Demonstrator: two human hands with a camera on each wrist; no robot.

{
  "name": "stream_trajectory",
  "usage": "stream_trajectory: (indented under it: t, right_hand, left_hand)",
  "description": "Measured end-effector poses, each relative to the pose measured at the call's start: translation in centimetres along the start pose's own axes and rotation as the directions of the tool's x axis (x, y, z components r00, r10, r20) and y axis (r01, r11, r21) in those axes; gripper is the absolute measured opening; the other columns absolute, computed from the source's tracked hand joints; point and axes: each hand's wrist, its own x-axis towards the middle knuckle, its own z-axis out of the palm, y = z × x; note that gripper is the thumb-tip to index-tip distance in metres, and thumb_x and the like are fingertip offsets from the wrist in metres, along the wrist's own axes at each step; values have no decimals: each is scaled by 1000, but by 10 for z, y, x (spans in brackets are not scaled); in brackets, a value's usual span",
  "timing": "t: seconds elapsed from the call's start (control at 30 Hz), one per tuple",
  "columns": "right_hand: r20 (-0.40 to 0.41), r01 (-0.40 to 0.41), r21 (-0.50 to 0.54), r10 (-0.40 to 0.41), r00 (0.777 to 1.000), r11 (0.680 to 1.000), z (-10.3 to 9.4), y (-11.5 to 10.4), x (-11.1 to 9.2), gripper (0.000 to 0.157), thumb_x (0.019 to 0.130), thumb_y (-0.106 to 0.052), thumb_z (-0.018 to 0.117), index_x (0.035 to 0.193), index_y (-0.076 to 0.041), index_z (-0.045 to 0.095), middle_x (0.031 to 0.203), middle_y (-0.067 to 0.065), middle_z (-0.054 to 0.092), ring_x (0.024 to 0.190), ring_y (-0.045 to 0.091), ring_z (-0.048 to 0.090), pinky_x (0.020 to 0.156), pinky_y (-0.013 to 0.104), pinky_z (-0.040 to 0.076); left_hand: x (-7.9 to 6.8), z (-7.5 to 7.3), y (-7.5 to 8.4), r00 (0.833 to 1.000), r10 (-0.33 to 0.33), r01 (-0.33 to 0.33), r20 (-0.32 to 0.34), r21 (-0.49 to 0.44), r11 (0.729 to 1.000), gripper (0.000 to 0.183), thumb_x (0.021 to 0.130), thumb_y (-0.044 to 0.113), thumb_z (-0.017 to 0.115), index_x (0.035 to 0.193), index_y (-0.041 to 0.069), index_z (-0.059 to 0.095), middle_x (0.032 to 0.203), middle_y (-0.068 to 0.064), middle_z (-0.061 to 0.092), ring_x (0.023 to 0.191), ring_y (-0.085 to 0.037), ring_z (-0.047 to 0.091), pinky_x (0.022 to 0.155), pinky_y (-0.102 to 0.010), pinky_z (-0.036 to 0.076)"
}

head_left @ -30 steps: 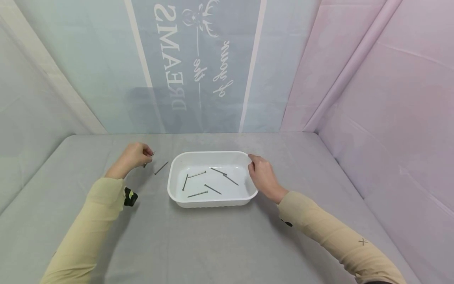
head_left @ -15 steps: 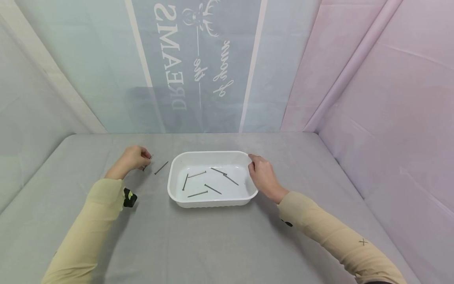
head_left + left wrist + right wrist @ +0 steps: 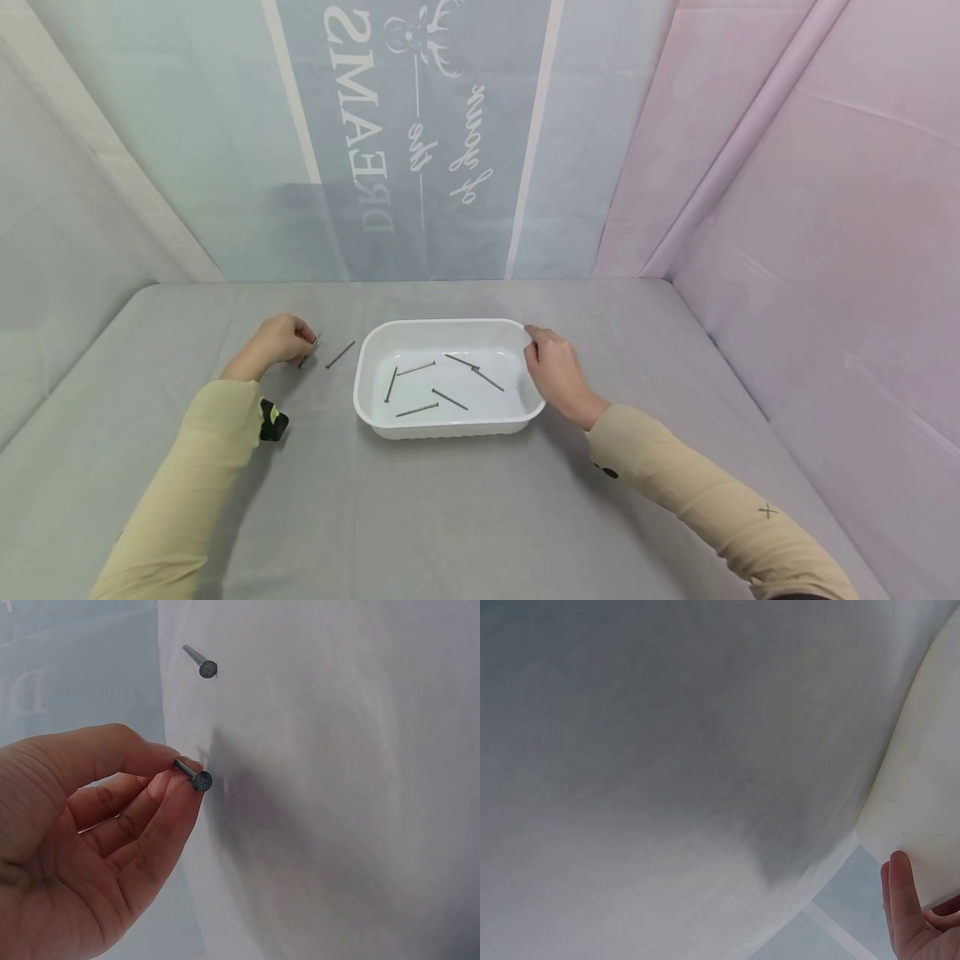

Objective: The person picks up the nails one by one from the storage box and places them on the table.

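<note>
My left hand (image 3: 279,340) pinches a nail (image 3: 202,781) between thumb and fingertips, just above the table at left. Its flat head points toward the camera in the left wrist view. Close by, to the right, another nail (image 3: 341,355) lies on the table beside the white plastic tray (image 3: 450,431). Several nails (image 3: 450,400) are scattered across the tray's floor, two of them touching. At the tray's right end, my right hand (image 3: 557,373) grips the rim. In the right wrist view, fingers (image 3: 904,892) lie against the tray's outer wall, while the rest of that grip is partly out of frame.
A grey cloth covers the table (image 3: 450,517). Behind it hangs a printed fabric backdrop (image 3: 442,150) with mirrored lettering, and pale fabric walls (image 3: 840,217) stand on both sides. A small black device (image 3: 273,421) sits at the left wrist.
My left hand has come slightly down and nearer with the nail, which stays pinched. The right hand, the tray and the nails in it have kept their places.
</note>
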Motion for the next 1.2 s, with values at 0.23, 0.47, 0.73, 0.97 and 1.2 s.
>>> stream_trajectory:
  t: [0.23, 0.47, 0.73, 0.97, 1.2]
  right_hand:
    - [-7, 20, 4, -20, 1000, 1000, -1, 0, -1, 34, 89, -3, 43, 121, 6, 54, 87, 14, 61, 62, 15, 48, 51, 23, 42]
    - [-4, 13, 3, -13, 1000, 1000, 0, 0, -1, 34, 90, -3, 43, 121, 6, 54, 89, 14, 61, 62, 16, 47, 52, 24, 41]
    - [-7, 15, 5, -15, 1000, 1000, 0, 1, -1, 34, 90, -2, 43, 120, 7, 54, 95, 17, 62, 65, 16, 49, 54, 24, 43]
    - [0, 6, 20, -6, 1000, 1000, 0, 1, 0, 35, 89, -2, 42, 120, 7, 54, 95, 16, 62, 65, 17, 48, 55, 25, 43]
    - [-4, 8, 17, -8, 1000, 1000, -1, 0, 0, 35, 89, -2, 42, 121, 7, 54, 98, 18, 62, 66, 17, 49, 55, 25, 44]
  left_hand:
    - [2, 2, 1, 1000, -1, 1, 9, 3, 1000, 19, 79, 1, 57, 92, -12, 60, 72, -12, 59, 59, -13, 56, 56, -27, 49]
    - [3, 4, -3, 1000, 13, -13, 6, 3, 1000, 18, 79, 0, 56, 92, -13, 60, 74, -14, 59, 58, -12, 56, 55, -27, 50]
    - [5, 6, -3, 999, -32, 32, -7, 3, 999, 19, 79, -1, 58, 94, -13, 59, 78, -16, 59, 60, -13, 56, 57, -27, 51]
    - [5, 3, -1, 999, -33, 33, -6, 31, 999, 20, 80, 3, 58, 93, -12, 59, 71, -12, 60, 60, -15, 56, 56, -28, 48]
    - [6, -6, 6, 1000, -21, 20, 8, 66, 998, 22, 83, 6, 54, 97, -11, 57, 78, -14, 58, 67, -20, 57, 60, -31, 49]
